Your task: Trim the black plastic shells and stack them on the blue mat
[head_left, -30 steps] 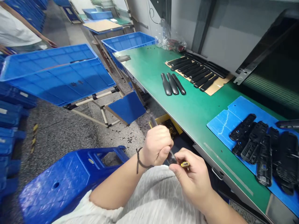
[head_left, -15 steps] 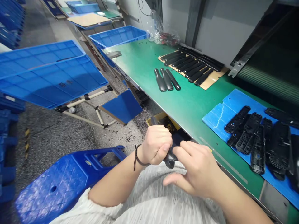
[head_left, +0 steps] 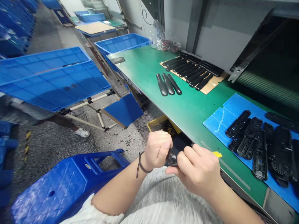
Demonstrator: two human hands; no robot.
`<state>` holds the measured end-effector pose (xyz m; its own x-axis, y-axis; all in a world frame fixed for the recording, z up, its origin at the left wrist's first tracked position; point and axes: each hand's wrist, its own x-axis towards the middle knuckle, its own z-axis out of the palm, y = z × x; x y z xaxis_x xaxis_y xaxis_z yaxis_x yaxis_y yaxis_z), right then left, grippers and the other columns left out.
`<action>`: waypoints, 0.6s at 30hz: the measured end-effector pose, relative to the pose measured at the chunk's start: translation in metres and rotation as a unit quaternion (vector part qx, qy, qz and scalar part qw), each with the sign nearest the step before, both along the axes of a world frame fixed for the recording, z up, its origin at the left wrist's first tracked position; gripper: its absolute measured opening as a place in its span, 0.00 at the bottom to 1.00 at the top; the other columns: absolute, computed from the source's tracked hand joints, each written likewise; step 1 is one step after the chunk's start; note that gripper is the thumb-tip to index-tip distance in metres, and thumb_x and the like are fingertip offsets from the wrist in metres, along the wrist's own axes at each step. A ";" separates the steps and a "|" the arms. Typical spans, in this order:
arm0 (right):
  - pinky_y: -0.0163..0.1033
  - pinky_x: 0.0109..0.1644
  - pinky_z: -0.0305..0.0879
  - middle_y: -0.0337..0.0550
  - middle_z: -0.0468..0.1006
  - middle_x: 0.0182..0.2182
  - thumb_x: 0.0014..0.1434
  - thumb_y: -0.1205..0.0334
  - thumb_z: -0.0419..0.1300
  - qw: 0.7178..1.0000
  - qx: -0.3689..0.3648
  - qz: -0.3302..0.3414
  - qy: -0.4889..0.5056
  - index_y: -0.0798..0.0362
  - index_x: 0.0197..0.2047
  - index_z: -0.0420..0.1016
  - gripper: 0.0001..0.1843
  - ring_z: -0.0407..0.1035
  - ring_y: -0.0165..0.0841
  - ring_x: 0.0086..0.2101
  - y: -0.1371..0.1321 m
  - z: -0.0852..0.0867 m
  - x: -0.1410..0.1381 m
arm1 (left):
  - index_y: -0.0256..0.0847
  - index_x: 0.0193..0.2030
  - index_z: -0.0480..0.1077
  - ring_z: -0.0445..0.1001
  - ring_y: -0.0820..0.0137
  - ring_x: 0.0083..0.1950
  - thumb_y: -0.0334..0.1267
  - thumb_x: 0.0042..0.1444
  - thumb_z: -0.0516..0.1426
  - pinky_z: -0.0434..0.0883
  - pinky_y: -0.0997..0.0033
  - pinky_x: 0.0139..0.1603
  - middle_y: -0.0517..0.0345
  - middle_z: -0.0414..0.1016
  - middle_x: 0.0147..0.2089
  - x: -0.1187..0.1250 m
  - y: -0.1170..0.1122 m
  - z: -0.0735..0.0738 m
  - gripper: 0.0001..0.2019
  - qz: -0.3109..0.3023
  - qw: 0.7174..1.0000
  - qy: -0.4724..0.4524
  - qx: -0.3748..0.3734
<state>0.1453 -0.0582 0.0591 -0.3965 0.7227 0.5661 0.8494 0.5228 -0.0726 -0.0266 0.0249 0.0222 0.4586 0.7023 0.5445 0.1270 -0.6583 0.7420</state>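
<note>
- Black handle part [head_left: 171, 157]: held over the lap, just short of the near edge of the green bench [head_left: 191, 109]. Only its rounded, glossy end shows between the two hands.
- Left hand [head_left: 157, 148]: closed in a fist around the part, fingers pressed together and wrapped over it, thumb folded across. A black cord sits on the wrist.
- Right hand [head_left: 198, 169]: touching the part's exposed end, with the thumb against it from below and the fingers curled in close together. A yellow tool [head_left: 217, 154] sticks out past the knuckles; how it is gripped inside the hand is hidden.
- Yellow box [head_left: 155, 123]: under the bench edge, just beyond the left hand, with dark contents.
- Blue mat [head_left: 219, 119]: on the bench to the right, carrying a cluster of ribbed black shells [head_left: 253, 140], some overlapping.
- Three dark handles [head_left: 168, 84]: side by side on bare bench, farther along.
- Cardboard sheet [head_left: 211, 87]: just behind those three, with a row of black handles [head_left: 193, 70] laid parallel on it.
- Clear plastic bag [head_left: 163, 42]: at the far end of the bench, against the wall.
- Blue crate [head_left: 53, 77]: tilted on a tube frame, left of the bench.
- Blue plastic stool [head_left: 65, 183]: on the floor by the left elbow.
- Another person's leg and white shoe [head_left: 81, 133]: beneath the tilted crate.
</note>
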 end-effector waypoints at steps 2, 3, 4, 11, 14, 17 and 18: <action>0.45 0.32 0.40 0.40 0.61 0.23 0.75 0.40 0.47 1.000 0.023 -0.019 -0.005 0.50 0.28 0.67 0.29 0.49 0.34 0.27 0.000 -0.004 -0.001 | 0.44 0.22 0.65 0.62 0.65 0.24 0.47 0.71 0.43 0.59 0.62 0.34 0.53 0.68 0.21 0.002 -0.004 -0.001 0.25 0.024 0.999 -0.013 -0.037; 0.45 0.32 0.40 0.40 0.62 0.23 0.75 0.41 0.48 0.999 0.034 -0.027 -0.007 0.50 0.29 0.68 0.28 0.50 0.34 0.27 0.000 -0.006 -0.001 | 0.44 0.22 0.65 0.62 0.66 0.24 0.47 0.72 0.44 0.59 0.62 0.34 0.53 0.68 0.21 0.004 -0.007 -0.002 0.26 0.035 0.998 -0.019 -0.053; 0.45 0.32 0.40 0.40 0.63 0.23 0.75 0.41 0.49 0.998 0.044 -0.032 -0.010 0.50 0.31 0.69 0.27 0.50 0.34 0.27 -0.001 -0.009 -0.002 | 0.43 0.22 0.65 0.62 0.66 0.24 0.47 0.72 0.44 0.59 0.63 0.33 0.54 0.68 0.21 0.005 -0.009 -0.002 0.26 0.045 0.996 -0.023 -0.068; 0.45 0.32 0.39 0.37 0.59 0.21 0.74 0.48 0.54 0.992 0.110 -0.045 0.042 0.50 0.31 0.67 0.21 0.49 0.33 0.26 0.007 -0.020 -0.001 | 0.42 0.25 0.60 0.63 0.69 0.26 0.57 0.74 0.39 0.59 0.66 0.30 0.56 0.64 0.24 0.009 -0.023 0.005 0.30 -0.016 0.977 -0.007 -0.212; 0.42 0.31 0.44 0.36 0.60 0.22 0.73 0.61 0.56 0.987 0.063 -0.025 0.147 0.49 0.33 0.66 0.13 0.51 0.32 0.25 0.013 -0.015 0.006 | 0.41 0.35 0.65 0.69 0.69 0.26 0.61 0.72 0.43 0.65 0.69 0.28 0.55 0.71 0.28 0.007 -0.026 0.004 0.27 -0.154 0.929 -0.035 -0.335; 0.38 0.33 0.53 0.37 0.67 0.27 0.72 0.70 0.53 0.972 -0.011 0.015 0.234 0.51 0.46 0.69 0.06 0.57 0.30 0.27 0.015 -0.008 0.017 | 0.40 0.39 0.65 0.65 0.74 0.18 0.61 0.73 0.44 0.61 0.74 0.20 0.60 0.69 0.23 0.007 -0.028 -0.002 0.25 -0.162 0.899 -0.077 -0.400; 0.37 0.33 0.55 0.38 0.68 0.29 0.72 0.69 0.52 0.971 -0.026 0.020 0.238 0.52 0.49 0.69 0.07 0.59 0.30 0.28 0.015 -0.006 0.021 | 0.40 0.39 0.64 0.63 0.76 0.16 0.61 0.73 0.44 0.59 0.76 0.18 0.62 0.68 0.22 0.008 -0.028 -0.004 0.25 -0.150 0.897 -0.091 -0.405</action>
<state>0.1668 -0.0434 0.0531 -0.1285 0.7445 0.6552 0.6923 0.5404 -0.4783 -0.0190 -0.0034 0.0182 0.6485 0.7612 -0.0038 -0.1383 0.1227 0.9828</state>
